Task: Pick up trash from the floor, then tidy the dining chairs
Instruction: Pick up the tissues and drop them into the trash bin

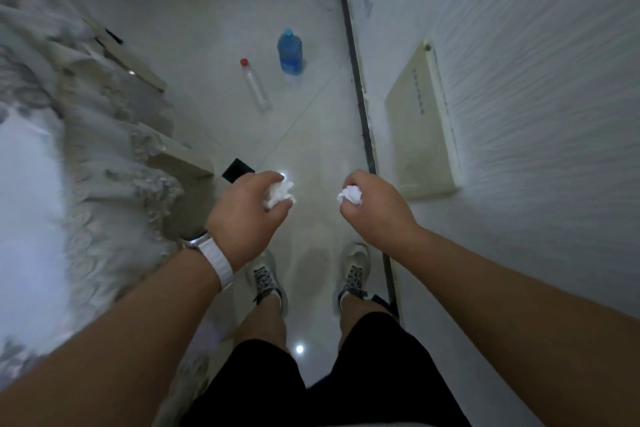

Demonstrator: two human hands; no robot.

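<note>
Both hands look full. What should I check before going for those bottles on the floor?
1. Left hand grips a crumpled tissue: ok.
2. Right hand grips a second tissue: ok.
3. A free hand for the bottles: not ok.
4. Red-capped clear bottle lies on the floor, nothing in the way: ok.
5. Blue bottle sits apart from it: ok.
6. Bin location: cannot tell, none in view.

Glossy floor; crumpled paper wad
</note>
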